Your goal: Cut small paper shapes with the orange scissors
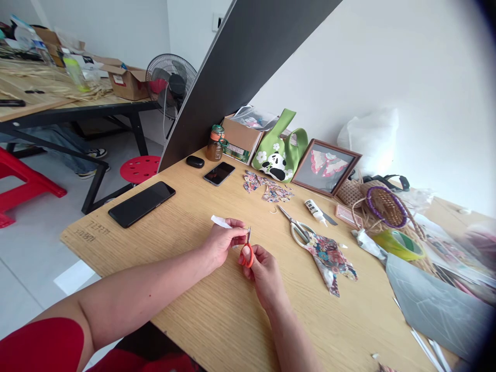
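Observation:
My left hand (223, 242) pinches a small strip of white paper (220, 221), whose free end sticks out to the left. Close beside it, my right hand (268, 278) grips small scissors (251, 257) by their orange handles, blades pointing up near my left fingertips. Whether the blades touch the paper I cannot tell. To the right lie larger scissors (287, 213) with pale handles, and a piece of floral fabric (331, 254) rests against those handles. Beyond them is a white glue bottle (314, 211). More cut floral pieces (267, 187) lie farther back.
Two phones (142, 203) (219, 173) and a black case (195, 161) lie on the table's left side. A bottle (215, 143), a green panda bag (277, 155) and a framed butterfly (327, 166) line the back. Baskets (386, 206) and tape (403, 245) crowd the right. A dark panel (232, 77) rises behind.

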The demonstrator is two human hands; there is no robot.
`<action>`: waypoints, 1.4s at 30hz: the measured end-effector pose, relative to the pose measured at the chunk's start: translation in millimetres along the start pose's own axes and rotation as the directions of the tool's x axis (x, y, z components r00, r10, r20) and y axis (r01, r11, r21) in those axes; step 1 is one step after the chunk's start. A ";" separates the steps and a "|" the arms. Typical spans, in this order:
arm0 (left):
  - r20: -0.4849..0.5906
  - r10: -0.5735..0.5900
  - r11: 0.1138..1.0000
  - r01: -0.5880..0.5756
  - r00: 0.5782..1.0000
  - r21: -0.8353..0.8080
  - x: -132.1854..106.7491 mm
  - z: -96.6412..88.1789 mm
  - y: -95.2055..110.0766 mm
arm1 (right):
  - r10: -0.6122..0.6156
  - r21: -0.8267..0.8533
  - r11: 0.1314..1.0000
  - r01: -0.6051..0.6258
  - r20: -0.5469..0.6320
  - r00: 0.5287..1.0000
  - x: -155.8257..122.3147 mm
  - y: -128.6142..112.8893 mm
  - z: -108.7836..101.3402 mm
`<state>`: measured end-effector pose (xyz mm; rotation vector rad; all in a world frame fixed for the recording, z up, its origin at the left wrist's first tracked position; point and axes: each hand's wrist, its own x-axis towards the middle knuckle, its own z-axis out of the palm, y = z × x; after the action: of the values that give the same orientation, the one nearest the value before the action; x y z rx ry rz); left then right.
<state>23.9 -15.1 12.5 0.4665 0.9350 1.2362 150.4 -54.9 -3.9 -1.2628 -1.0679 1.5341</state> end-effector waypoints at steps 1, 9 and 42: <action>-0.007 -0.002 1.000 0.002 1.000 -0.008 -0.7 0.6 -0.2 | 0.000 -0.001 1.000 0.000 -0.003 1.000 -0.1 -0.2 0.1; -0.047 -0.014 0.999 0.012 0.999 -0.033 -2.8 3.1 -1.2 | -0.003 0.005 1.000 0.003 -0.014 1.000 0.6 0.3 0.7; -0.040 0.029 1.000 -0.028 0.999 0.003 -0.8 1.1 -4.2 | -0.009 -0.046 0.999 0.007 -0.024 1.000 1.0 1.6 -0.9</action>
<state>27.2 -16.9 10.3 0.4603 0.9667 1.2741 151.0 -54.3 -5.8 -1.3037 -1.0965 1.4921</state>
